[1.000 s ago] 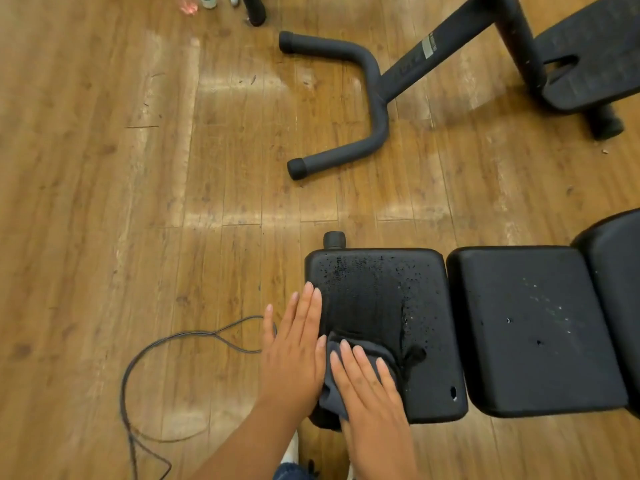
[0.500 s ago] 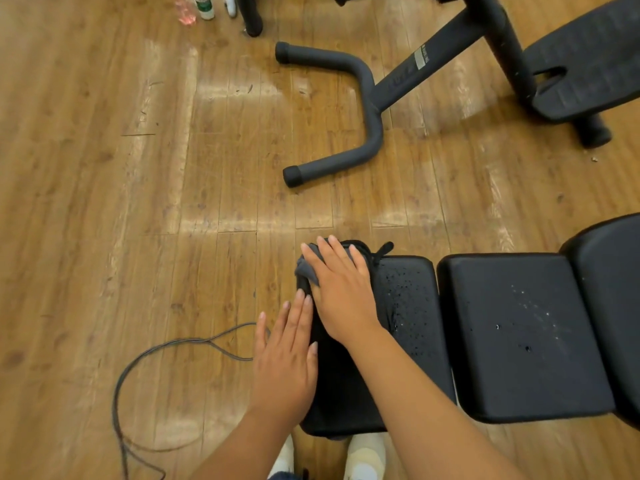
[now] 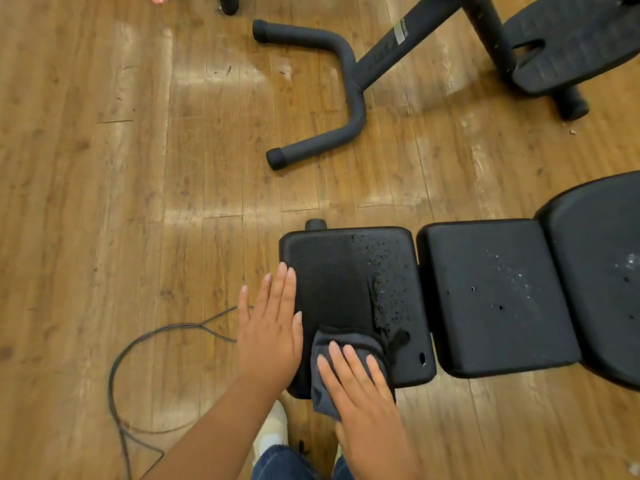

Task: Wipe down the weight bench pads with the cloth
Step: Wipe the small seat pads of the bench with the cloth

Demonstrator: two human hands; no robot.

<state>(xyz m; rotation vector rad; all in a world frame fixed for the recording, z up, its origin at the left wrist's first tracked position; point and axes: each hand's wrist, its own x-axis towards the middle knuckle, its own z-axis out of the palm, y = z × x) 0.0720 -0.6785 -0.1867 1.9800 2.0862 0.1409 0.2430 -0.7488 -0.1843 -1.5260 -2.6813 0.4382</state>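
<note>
On the near corner of the black, rounded-rectangle vinyl end pad (image 3: 339, 271), the right hand (image 3: 360, 396) presses a soft, crumpled dark grey cloth (image 3: 346, 344) under straight, flat fingers. Fine droplets bead the pad's grainy right half; its left half looks smooth. The left hand (image 3: 268, 337) lies flat and spread against the pad's left edge, holding nothing, above worn wooden floorboards (image 3: 104, 202).
</note>
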